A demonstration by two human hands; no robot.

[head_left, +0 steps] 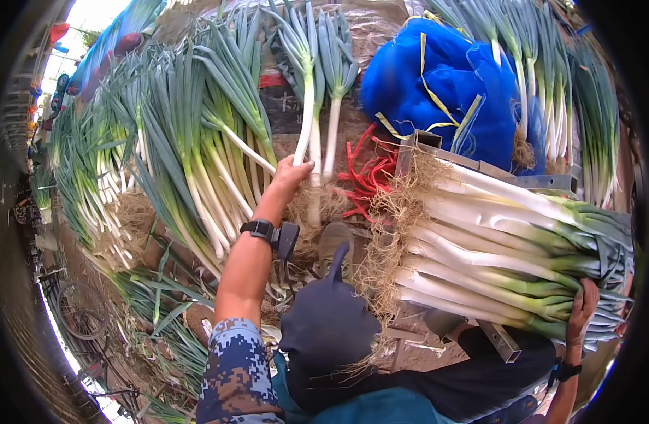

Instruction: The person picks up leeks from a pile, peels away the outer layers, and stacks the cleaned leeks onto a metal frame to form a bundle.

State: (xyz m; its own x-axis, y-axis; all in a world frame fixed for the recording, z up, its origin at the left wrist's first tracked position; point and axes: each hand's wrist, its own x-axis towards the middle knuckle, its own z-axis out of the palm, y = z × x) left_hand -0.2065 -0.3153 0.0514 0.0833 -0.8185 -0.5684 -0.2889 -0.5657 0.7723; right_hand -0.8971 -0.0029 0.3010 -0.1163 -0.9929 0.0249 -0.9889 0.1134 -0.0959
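Observation:
My left hand is closed around the white stem of a single leek, whose green leaves point away from me. More leeks lie to the left of that hand. On the right, a thick stack of leeks rests across a metal frame, roots toward the middle and leaves to the right. My right hand grips the near side of this stack where the stems turn green; some fingertips are hidden among the leaves.
A blue net bag with yellow strips sits behind the frame. Red ties hang at the frame's left corner. More leeks stand at the back right. Loose leaves litter the ground at left, near a bicycle wheel.

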